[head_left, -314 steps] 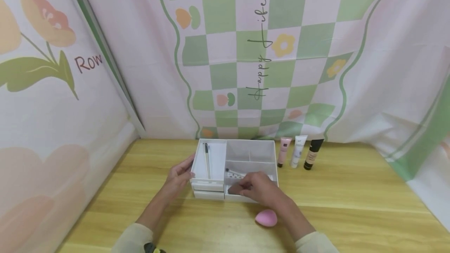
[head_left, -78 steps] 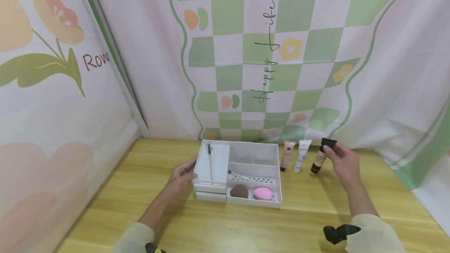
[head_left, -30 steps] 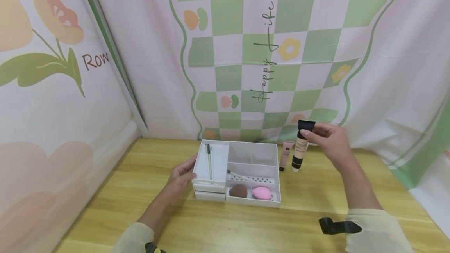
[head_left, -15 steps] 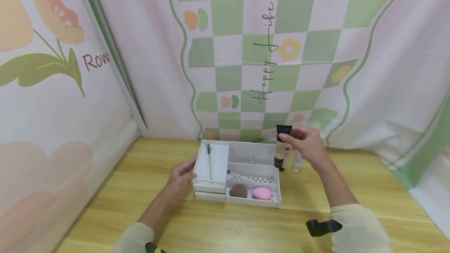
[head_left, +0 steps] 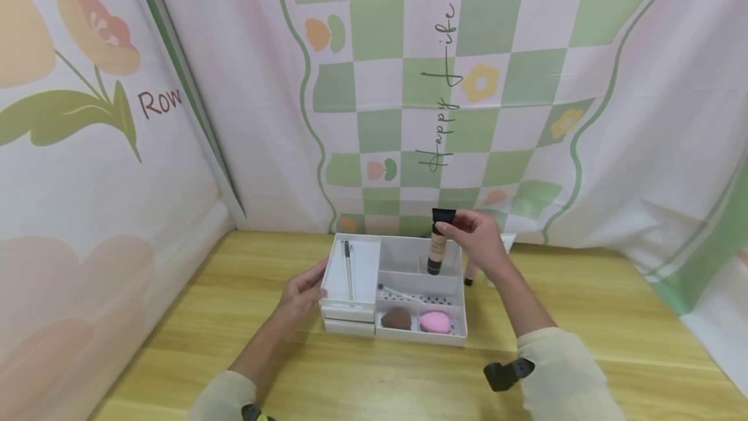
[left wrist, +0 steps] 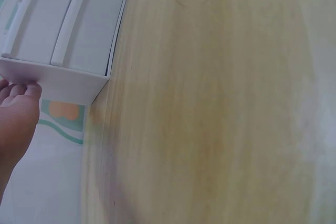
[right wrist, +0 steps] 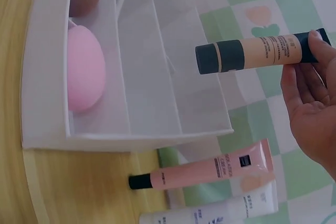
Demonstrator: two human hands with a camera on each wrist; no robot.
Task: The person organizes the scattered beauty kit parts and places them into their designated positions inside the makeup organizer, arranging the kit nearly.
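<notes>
My right hand [head_left: 476,239] pinches a beige-and-black foundation tube [head_left: 436,249] by its black flat end, cap down. In the head view the tube overlaps the back right compartment of a white makeup organizer [head_left: 421,338]; the right wrist view shows its cap [right wrist: 220,57] apart from the walls. My left hand [head_left: 300,294] holds the organizer's left side, thumb near the front corner, fingertips against the side wall. A brown makeup sponge [head_left: 397,318] and a pink makeup sponge [head_left: 435,322] sit in the front compartments, with a brush [head_left: 397,292] behind them.
Right of the organizer stand a pink tube [right wrist: 210,171] and a white tube [right wrist: 231,211], partly behind my right hand in the head view. Slim brushes [head_left: 349,268] lie on the organizer's left top, above two drawers [head_left: 349,318]. A patterned cloth [head_left: 374,115] hangs behind the table.
The right hand has lifted the foundation tube from the table's right and carried it left over the organizer. The pink sponge has gone from the table into a front compartment earlier. The left hand stays put.
</notes>
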